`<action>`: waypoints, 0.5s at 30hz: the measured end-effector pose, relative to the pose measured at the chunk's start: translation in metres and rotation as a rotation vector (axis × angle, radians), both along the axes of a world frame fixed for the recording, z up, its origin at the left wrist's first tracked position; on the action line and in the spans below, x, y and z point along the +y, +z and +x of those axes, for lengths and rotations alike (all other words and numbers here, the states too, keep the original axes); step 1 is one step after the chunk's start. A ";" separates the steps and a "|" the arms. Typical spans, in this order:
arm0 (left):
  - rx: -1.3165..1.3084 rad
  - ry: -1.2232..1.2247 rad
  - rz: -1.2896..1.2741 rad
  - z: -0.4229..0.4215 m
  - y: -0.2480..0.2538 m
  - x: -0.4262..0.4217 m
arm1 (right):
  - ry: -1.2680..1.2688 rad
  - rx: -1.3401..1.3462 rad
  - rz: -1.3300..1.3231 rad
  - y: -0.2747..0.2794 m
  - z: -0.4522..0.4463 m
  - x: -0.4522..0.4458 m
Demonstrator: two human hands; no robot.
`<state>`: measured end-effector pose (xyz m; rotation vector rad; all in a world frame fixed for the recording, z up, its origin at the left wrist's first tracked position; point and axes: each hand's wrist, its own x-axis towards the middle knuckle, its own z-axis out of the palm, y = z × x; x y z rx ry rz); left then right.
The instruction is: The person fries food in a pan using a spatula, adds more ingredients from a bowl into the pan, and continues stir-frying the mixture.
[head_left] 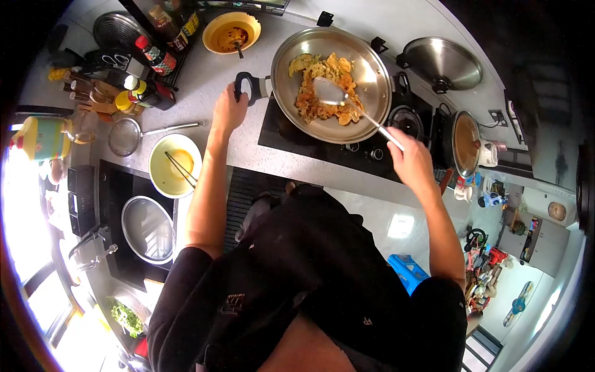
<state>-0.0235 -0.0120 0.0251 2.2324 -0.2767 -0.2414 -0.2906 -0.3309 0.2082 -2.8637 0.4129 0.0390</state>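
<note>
My left hand [230,111] is wrapped round the black handle [246,88] of a wide steel frying pan [372,68]. In the pan lie browned, broken pieces of what looks like scrambled egg [341,73]. My right hand [411,157] grips the pale handle of a metal spatula [328,92], whose blade rests on the egg. The pan is over a black cooktop [279,127], its handle pointing left. My left fingertips are partly hidden behind the handle.
Left of my forearm stand a bowl with chopsticks [162,162] and a strainer [126,137]. A yellow bowl of sauce [220,25] and several bottles [162,61] are at the back. A steel lid [443,59] and a second covered pan [460,144] are on the right; a sink [114,186] is at left.
</note>
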 end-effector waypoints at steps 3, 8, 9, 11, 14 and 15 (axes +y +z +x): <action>-0.063 -0.012 0.022 0.001 -0.005 0.000 | -0.063 0.010 -0.004 -0.008 0.011 -0.020; -0.020 -0.019 0.013 0.004 -0.012 0.002 | -0.028 0.005 -0.220 -0.026 0.011 -0.010; -0.019 -0.022 0.007 0.003 -0.012 0.003 | -0.020 0.023 -0.235 -0.027 0.011 -0.003; 0.006 -0.015 -0.012 0.002 -0.011 0.003 | 0.005 0.057 -0.263 -0.028 0.010 0.007; 0.004 -0.010 -0.024 0.002 -0.013 0.003 | 0.030 0.117 -0.219 -0.014 0.012 0.018; -0.004 -0.010 -0.026 0.002 -0.012 0.003 | 0.027 0.106 -0.219 -0.011 0.012 0.017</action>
